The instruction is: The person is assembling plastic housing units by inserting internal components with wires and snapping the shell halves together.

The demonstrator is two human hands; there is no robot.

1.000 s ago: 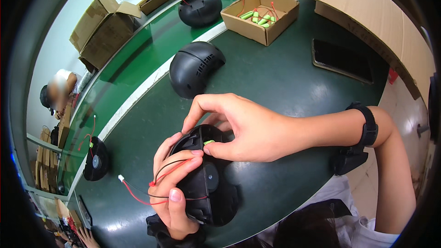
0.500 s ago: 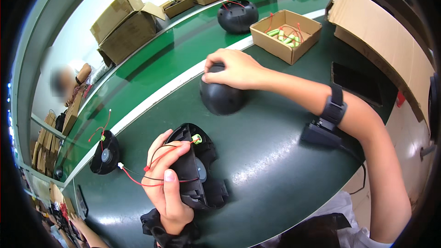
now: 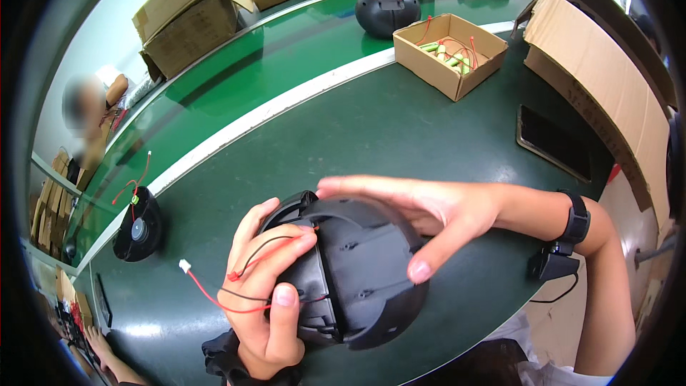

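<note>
Black dome housing (image 3: 357,271) sits low in the head view, held over the green counter (image 3: 400,121) between both hands. Left hand (image 3: 268,293) has its grip closed on the housing's left side and red-black wires (image 3: 236,293); right hand (image 3: 436,207) clasps the top, fingers spread wide.

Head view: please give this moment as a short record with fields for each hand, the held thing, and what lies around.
left hand: grips round black plastic housing from its left side, red and black wires under the thumb
right hand: laid over the housing top, thumb on its right side
surface: dark green table
around: open cardboard box of green cells; black speaker disc; flat dark phone
</note>
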